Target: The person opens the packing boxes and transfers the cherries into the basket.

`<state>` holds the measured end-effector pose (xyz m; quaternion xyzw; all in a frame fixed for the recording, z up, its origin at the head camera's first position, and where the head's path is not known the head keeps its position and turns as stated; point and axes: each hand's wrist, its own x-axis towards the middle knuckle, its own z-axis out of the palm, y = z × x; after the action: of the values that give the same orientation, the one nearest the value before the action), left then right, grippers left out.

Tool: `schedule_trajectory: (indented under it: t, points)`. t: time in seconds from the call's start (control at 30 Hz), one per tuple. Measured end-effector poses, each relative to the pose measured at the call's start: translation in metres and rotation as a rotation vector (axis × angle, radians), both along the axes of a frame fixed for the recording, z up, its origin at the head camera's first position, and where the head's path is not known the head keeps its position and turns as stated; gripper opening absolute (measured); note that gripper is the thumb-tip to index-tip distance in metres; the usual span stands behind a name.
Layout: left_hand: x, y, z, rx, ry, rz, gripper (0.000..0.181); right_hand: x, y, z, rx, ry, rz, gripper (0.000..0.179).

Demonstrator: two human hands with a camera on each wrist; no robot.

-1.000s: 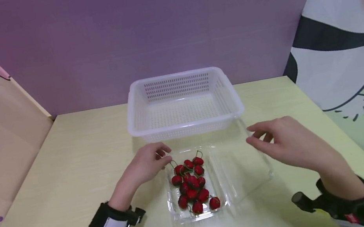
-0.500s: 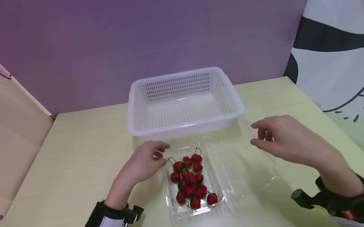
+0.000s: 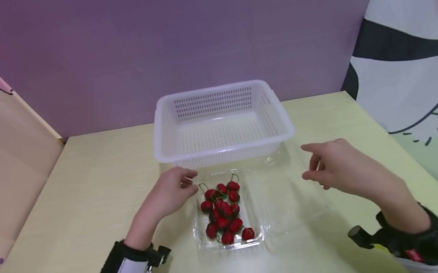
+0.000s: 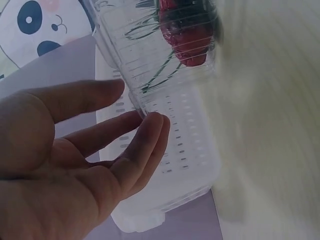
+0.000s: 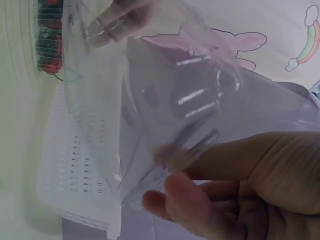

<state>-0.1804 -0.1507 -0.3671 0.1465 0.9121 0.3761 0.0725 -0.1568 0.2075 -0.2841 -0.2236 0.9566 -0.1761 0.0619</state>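
A clear plastic clamshell box (image 3: 257, 240) lies open on the table with several red cherries (image 3: 223, 210) in its tray, some with green stems. Its transparent lid (image 5: 195, 95) extends to the right and is only faintly visible in the head view. My left hand (image 3: 172, 191) is at the tray's far left corner; in the left wrist view its fingertips (image 4: 152, 122) touch the corner while the thumb stays a little apart from the rim. On the other side, my right hand (image 3: 331, 164) pinches the lid's edge between thumb and fingers.
A white perforated plastic basket (image 3: 225, 150) with nothing in it stands right behind the box. The pale wooden table (image 3: 93, 185) meets a purple back panel (image 3: 195, 40). Printed panels flank it, with a panda (image 3: 420, 76) on the right.
The box with its cherries has shifted slightly left and away toward the basket. My left hand has moved a little left and away too; the lid has tilted lower to the right.
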Motion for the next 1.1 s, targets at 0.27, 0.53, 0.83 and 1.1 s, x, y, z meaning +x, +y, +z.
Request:
schedule_trajectory:
  t: [0.27, 0.53, 0.83, 1.1]
  points:
    - [0.0, -0.004, 0.002, -0.028, 0.001, -0.056, 0.05, -0.008, -0.004, -0.014, 0.069, -0.018, 0.01, 0.044]
    - [0.001, -0.006, 0.003, -0.054, 0.016, -0.057, 0.054, -0.014, -0.014, -0.038, 0.155, 0.052, 0.063, 0.027]
    - [-0.003, -0.005, 0.0, -0.099, 0.071, -0.053, 0.055, -0.014, -0.022, -0.056, 0.224, -0.122, 0.076, 0.024]
    - [-0.003, -0.005, -0.001, -0.08, 0.051, -0.046, 0.054, -0.019, -0.025, -0.073, 0.225, -0.089, 0.097, 0.016]
